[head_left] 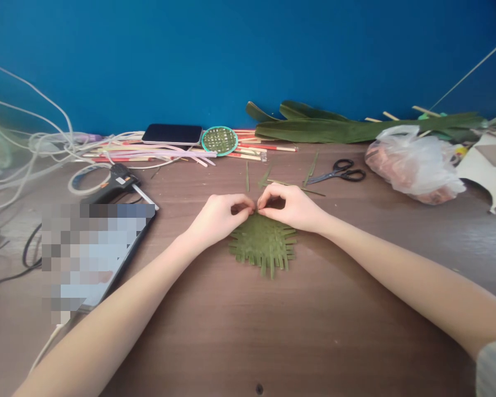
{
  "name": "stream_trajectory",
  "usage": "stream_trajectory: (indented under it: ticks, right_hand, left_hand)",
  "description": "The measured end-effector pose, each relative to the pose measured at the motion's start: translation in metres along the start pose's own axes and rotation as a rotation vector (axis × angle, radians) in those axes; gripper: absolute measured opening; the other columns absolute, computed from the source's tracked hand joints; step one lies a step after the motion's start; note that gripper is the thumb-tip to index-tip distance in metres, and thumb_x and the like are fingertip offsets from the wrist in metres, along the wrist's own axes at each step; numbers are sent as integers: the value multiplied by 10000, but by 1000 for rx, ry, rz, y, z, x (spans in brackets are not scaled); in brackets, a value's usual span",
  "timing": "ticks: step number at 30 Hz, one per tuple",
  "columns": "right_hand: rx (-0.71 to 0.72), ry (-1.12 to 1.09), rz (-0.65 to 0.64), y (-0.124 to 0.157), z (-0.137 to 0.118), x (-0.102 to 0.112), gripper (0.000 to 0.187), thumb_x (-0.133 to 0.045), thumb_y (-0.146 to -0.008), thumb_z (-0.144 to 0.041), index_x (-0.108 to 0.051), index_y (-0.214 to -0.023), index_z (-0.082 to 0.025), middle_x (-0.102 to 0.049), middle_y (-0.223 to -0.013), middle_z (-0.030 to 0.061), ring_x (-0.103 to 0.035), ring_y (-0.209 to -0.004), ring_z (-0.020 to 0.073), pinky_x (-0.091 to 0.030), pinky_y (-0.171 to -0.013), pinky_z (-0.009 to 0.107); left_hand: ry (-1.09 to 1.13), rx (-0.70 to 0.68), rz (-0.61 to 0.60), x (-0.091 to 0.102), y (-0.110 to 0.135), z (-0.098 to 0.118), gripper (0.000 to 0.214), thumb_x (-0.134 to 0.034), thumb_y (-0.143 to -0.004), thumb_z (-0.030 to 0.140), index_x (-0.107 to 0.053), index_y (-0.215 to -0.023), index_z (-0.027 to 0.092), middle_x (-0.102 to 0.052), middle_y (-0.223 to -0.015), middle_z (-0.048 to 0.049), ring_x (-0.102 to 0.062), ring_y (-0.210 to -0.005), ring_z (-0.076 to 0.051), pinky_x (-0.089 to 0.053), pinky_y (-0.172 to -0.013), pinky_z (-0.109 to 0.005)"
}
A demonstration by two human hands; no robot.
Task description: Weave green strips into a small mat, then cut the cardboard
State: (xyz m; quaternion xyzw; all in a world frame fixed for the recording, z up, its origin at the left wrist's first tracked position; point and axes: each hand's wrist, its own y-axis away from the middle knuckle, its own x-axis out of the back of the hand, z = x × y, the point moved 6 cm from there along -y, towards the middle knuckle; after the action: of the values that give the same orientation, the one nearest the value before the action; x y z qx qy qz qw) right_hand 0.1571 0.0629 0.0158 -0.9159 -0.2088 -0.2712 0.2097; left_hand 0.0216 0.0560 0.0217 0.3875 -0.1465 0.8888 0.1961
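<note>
A green mat woven from leaf strips (263,242) lies flat on the table, with loose strip ends sticking out along its sides and near edge. My left hand (221,219) is closed in a pinch at the mat's far edge. Beside it, my right hand (287,207) pinches the same far edge, its fingertips almost touching those of the left. The fingers cover the part of the weave between them. Beyond the hands lie a few cut leaf strips (247,176) and a pair of black-handled scissors (339,171).
At left stand a tablet (107,248) with a blurred screen, a glue gun (111,184) and white cables (28,140). Along the blue wall are a phone (172,134), a round woven piece with a teal rim (219,141), long green leaves (334,128) and a plastic bag (413,162).
</note>
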Motion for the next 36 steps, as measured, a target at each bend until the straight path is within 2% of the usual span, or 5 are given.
stream_trajectory:
  ticks: [6, 18, 26, 32, 36]
  right_hand:
    - [-59, -111, -11, 0, 5, -2, 47, -576, -697, -149, -543, -699, -182, -617, -740, -1, -584, -706, 132, -462, -698, 296]
    - [-103, -156, -12, 0, 4, 0, 62, -603, -688, -166, -543, -699, -178, -622, -733, 2, -596, -709, 138, -469, -706, 303]
    - [-68, -174, -30, 0, 4, -2, 64, -580, -691, -145, -544, -729, -183, -632, -768, 6, -606, -738, 141, -474, -729, 307]
    - [-68, -151, -33, -1, 4, -4, 76, -569, -698, -139, -547, -754, -185, -629, -772, 4, -596, -727, 138, -463, -705, 299]
    - [-15, -4, 0, -2, 0, -3, 81, -558, -699, -118, -554, -743, -186, -605, -763, 7, -566, -738, 144, -444, -708, 304]
  left_hand:
    - [-23, -12, 10, -1, 0, 2, 134, -521, -754, 190, -649, -790, 177, -695, -748, 16, -623, -687, -121, -450, -679, -216]
    - [-68, -22, 43, -3, 1, 4, 63, -555, -745, 172, -613, -767, 181, -661, -710, 29, -597, -654, -108, -444, -669, -216]
    - [-84, -28, 30, -4, 1, 5, 55, -553, -748, 172, -604, -760, 187, -654, -705, 35, -597, -657, -110, -439, -669, -217]
    - [-175, -63, 39, -5, 1, 6, 57, -553, -769, 192, -609, -771, 196, -647, -717, 20, -595, -695, -133, -422, -665, -230]
    - [-166, -73, 42, -4, 2, 5, 81, -531, -769, 172, -609, -762, 193, -641, -708, 23, -592, -690, -128, -418, -668, -225]
